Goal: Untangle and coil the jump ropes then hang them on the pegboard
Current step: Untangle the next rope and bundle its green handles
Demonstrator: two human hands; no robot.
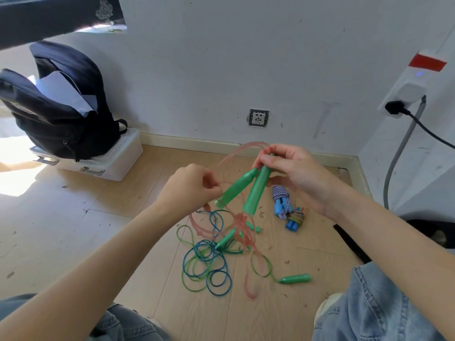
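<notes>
Single head-mounted wide-angle view. It looks forward and steeply down from above the person's knees point(384, 306) at the wooden floor point(73, 230), close to both raised forearms, facing the white wall point(221, 57) and baseboard point(187, 140).

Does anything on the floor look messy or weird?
Yes: the thin green, blue and pink plastic jump ropes lie snarled together in one heap on the wooden floor, with small scraps of debris scattered around them.
</notes>
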